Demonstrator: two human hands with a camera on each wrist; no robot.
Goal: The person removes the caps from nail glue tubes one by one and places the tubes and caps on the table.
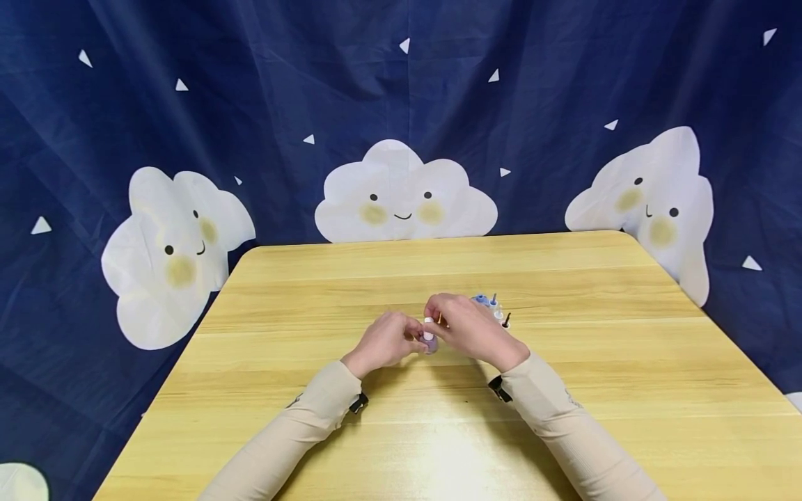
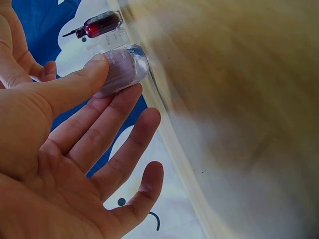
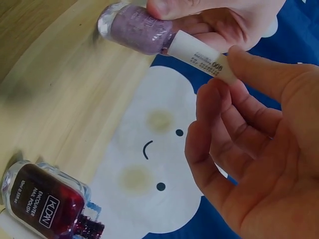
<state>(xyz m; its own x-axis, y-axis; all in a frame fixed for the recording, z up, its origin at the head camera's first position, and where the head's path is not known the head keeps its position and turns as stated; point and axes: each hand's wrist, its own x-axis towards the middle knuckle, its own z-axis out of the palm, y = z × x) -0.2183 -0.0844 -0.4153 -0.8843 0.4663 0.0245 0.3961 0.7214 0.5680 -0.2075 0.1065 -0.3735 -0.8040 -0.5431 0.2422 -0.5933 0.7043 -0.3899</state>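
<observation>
My left hand (image 1: 390, 339) holds a nail polish bottle (image 3: 142, 29) of pale purple polish, pinched between thumb and fingers; its other fingers spread loosely in the left wrist view. On the right, my hand (image 1: 473, 327) pinches the end of the bottle's white cap (image 3: 202, 56), which is printed with small black text. Cap and bottle are in line, and a bit of purple neck shows where they meet. In the head view the bottle is upright, close over the table. An uncapped dark red nail polish bottle (image 3: 47, 201) stands near my right hand.
Beyond my right hand on the wooden table (image 1: 301, 278) is a small cluster: a blue item (image 1: 481, 299), a white cap (image 1: 498, 315) and a dark brush (image 1: 507, 319) pointing up. A blue curtain (image 1: 282, 83) with clouds hangs behind the table's far edge.
</observation>
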